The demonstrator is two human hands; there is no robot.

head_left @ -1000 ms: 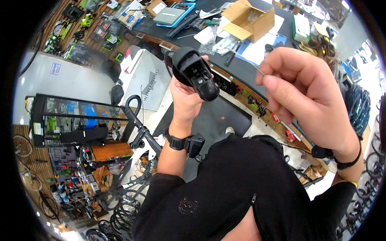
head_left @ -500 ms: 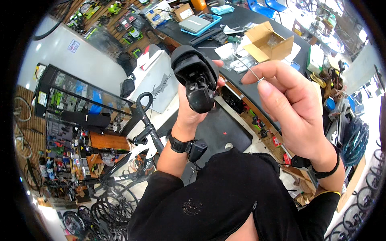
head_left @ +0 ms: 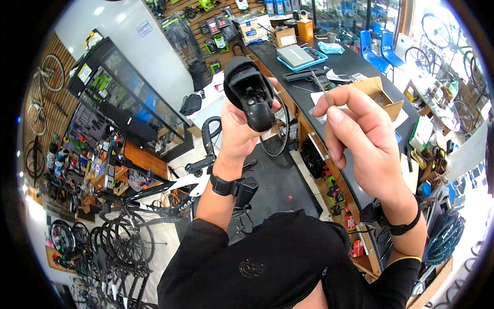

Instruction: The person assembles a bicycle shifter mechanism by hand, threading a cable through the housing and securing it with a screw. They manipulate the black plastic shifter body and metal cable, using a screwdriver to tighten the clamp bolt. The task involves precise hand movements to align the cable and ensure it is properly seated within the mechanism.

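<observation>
The two hands are apart from each other. The left hand [head_left: 237, 135] is wrapped around a black bicycle lever unit [head_left: 258, 114]; the right hand [head_left: 363, 136] pinches a thin metal rod [head_left: 320, 86] between thumb and forefinger, its far tip clear of the unit. A black cable [head_left: 287, 131] loops just right of the left hand, and a curved handlebar [head_left: 206, 136] lies left of it. Beyond the right hand, an open cardboard box [head_left: 393, 109] rests on the dark surface [head_left: 351, 62].
</observation>
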